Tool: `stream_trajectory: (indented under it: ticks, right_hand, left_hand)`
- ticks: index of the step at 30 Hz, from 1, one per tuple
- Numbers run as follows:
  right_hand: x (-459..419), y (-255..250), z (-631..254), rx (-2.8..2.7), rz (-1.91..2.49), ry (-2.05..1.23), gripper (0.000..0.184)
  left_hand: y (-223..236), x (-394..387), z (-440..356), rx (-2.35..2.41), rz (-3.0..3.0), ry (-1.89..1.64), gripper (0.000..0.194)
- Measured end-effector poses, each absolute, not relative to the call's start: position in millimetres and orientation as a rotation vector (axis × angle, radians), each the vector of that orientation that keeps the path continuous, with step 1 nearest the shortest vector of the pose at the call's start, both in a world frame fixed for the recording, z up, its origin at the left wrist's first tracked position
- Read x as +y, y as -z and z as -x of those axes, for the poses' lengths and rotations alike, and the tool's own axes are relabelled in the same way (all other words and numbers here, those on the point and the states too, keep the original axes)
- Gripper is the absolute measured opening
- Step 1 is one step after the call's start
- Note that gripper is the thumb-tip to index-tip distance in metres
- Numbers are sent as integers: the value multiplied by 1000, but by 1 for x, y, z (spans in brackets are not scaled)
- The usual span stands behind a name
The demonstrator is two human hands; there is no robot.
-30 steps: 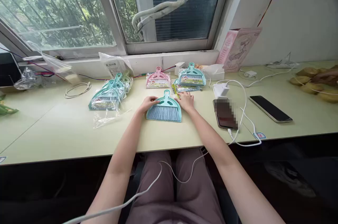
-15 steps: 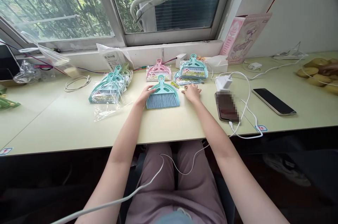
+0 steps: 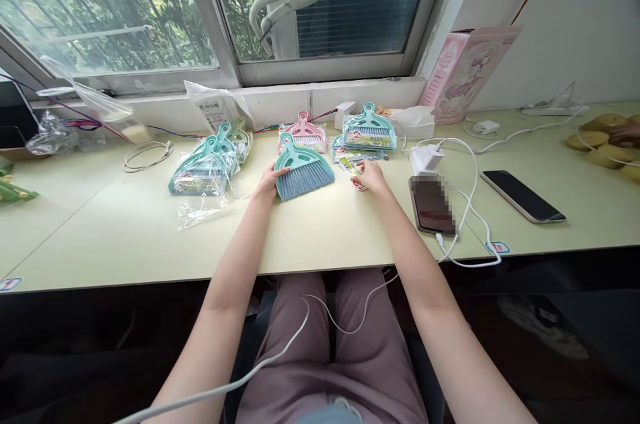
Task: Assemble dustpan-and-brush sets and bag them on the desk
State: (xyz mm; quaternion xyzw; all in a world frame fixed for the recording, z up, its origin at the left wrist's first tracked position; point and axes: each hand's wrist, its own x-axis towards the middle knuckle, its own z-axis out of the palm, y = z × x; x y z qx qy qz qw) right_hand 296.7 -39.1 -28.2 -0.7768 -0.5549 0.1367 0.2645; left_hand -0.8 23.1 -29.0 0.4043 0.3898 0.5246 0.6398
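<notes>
My left hand [image 3: 270, 182] grips the left edge of a teal dustpan and brush set [image 3: 303, 171], its grey-blue bristles facing me and its handle tilted to the left. In my right hand [image 3: 372, 177] is a printed card label [image 3: 353, 172], pinched by the fingers just right of the set. Behind them lie a pink dustpan and brush set [image 3: 303, 131] and a stack of teal sets [image 3: 369, 127] with printed labels. More teal sets in clear plastic [image 3: 207, 161] rest to the left of my left hand.
A phone with a charging cable [image 3: 432, 207] and a white charger [image 3: 426, 159] lie right of my right arm. Farther right is another phone [image 3: 523, 196]. A pink box [image 3: 470, 74] stands by the wall. A coiled cable [image 3: 147, 156] lies at left.
The teal set has turned, its handle swinging left. The card label has come away to the right in my right hand and now shows more fully.
</notes>
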Motion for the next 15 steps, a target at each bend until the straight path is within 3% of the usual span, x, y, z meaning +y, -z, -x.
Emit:
stream_trajectory:
  ticks: [7, 9, 12, 15]
  right_hand:
    - [-49, 12, -300, -1577, 2203, -480, 39]
    - [-52, 8, -302, -1555, 2236, -450, 50]
    - [-57, 6, -311, -1470, 2282, -395, 81]
    - [-59, 6, -322, -1502, 2303, -440, 82]
  left_hand:
    - [30, 30, 1, 824, -792, -1449, 61]
    - [31, 30, 1, 823, -787, -1496, 64]
    - [32, 31, 2, 873, -771, -1510, 56]
    - [33, 30, 3, 956, -758, -1464, 45]
